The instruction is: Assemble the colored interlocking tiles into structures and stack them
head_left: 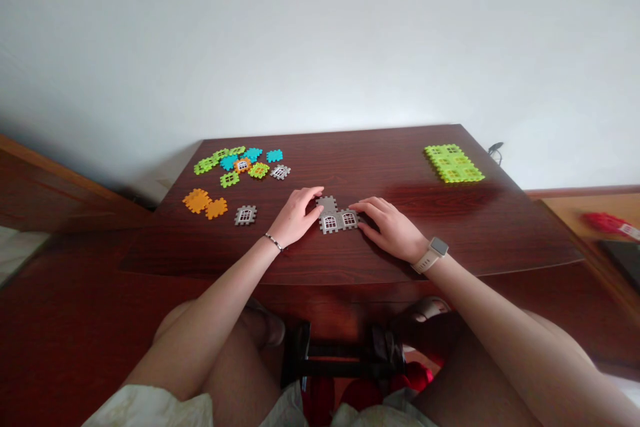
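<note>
Three grey interlocking puzzle tiles [327, 203] lie flat on the table in front of me, joined in an L shape. The upper tile is plain, and the two lower ones carry white window frames. My left hand [299, 213] holds the left side of the plain tile between thumb and fingers. From the right, my right hand [387, 225] pinches the outer edge of the right window tile [349, 218]. A loose grey window tile [245, 215] rests to the left of my left hand.
On the dark wooden table [300, 267], orange tiles [197, 200] lie at the left, with a loose group of green, blue and other tiles [259, 170] behind them. A joined green panel [454, 163] sits at the back right. A white wall [330, 47] stands behind.
</note>
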